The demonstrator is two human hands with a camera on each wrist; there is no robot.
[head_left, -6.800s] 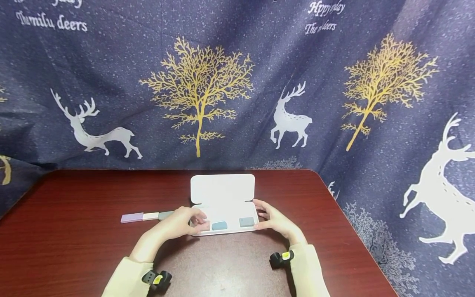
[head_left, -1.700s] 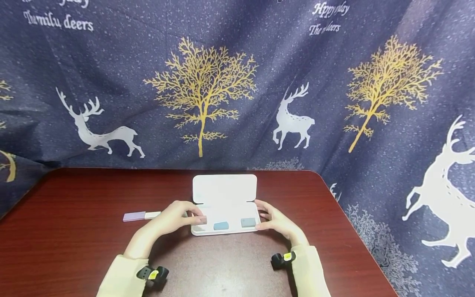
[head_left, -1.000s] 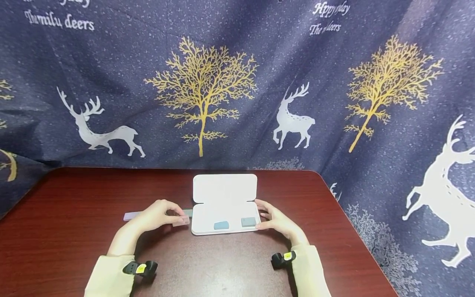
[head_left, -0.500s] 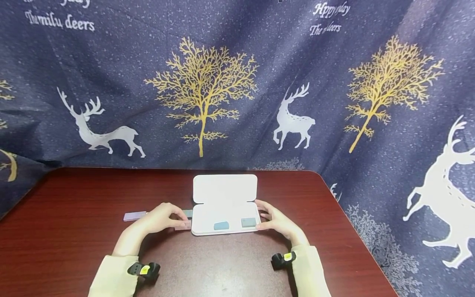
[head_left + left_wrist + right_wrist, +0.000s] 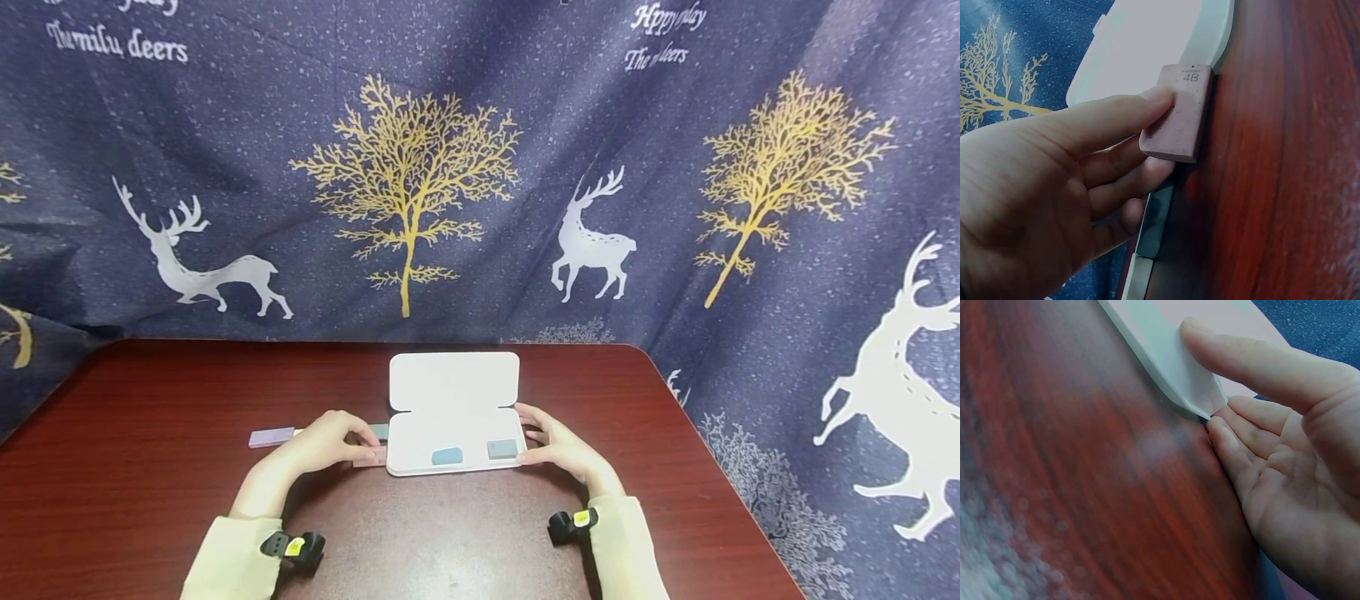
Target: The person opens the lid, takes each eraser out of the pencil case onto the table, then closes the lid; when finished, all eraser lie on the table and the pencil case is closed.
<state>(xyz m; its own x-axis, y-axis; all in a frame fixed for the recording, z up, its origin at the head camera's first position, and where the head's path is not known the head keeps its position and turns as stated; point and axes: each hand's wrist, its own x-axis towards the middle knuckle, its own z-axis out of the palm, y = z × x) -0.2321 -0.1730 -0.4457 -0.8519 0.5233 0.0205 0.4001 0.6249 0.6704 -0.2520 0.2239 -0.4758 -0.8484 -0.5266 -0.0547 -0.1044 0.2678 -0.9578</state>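
Forward head view, 2 wrist closeups, shared case (image 5: pixel 461 429)

- reddish-brown table (image 5: pixel 150 392), kinda shiny up front
- white case (image 5: pixel 454 382) sitting open on it
- row to its left: purple block (image 5: pixel 272 437), mostly hidden white block (image 5: pixel 1138 278), green block (image 5: pixel 1156 220) by the case
- pink eraser (image 5: pixel 1188 115), looks like it's on there too

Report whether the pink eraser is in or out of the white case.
Out. The head view shows the pink eraser, held by the left hand, beside the white case, past its left edge.
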